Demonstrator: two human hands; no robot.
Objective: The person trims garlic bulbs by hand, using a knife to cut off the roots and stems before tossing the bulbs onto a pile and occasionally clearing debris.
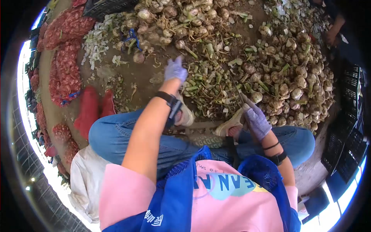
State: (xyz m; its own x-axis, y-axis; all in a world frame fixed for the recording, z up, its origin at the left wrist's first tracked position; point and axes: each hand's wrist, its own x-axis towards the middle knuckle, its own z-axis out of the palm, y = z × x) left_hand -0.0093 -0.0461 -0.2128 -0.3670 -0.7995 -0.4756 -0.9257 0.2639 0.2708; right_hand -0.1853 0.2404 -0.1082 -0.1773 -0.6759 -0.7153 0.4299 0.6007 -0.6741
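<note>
My left hand (176,70), in a light purple glove, is slightly blurred, with its fingers apart and nothing visible in them. It is over the bare ground (143,77) beside the cut garlic stems (208,83). A loose garlic bulb with its stem (181,45) lies just beyond it. My right hand (257,120), in a similar glove, is closed around a knife (239,92). The thin blade points away from me over the stems; the handle is mostly hidden by my fingers. Close by on the right rises a heap of garlic bulbs (297,83).
Another garlic heap (166,19) lies ahead, with a blue strap (133,38) at its edge. Red net sacks (63,73) and red boots (89,110) are at left. Black crates (346,127) stand at right. Another person's arm (335,31) reaches in at upper right.
</note>
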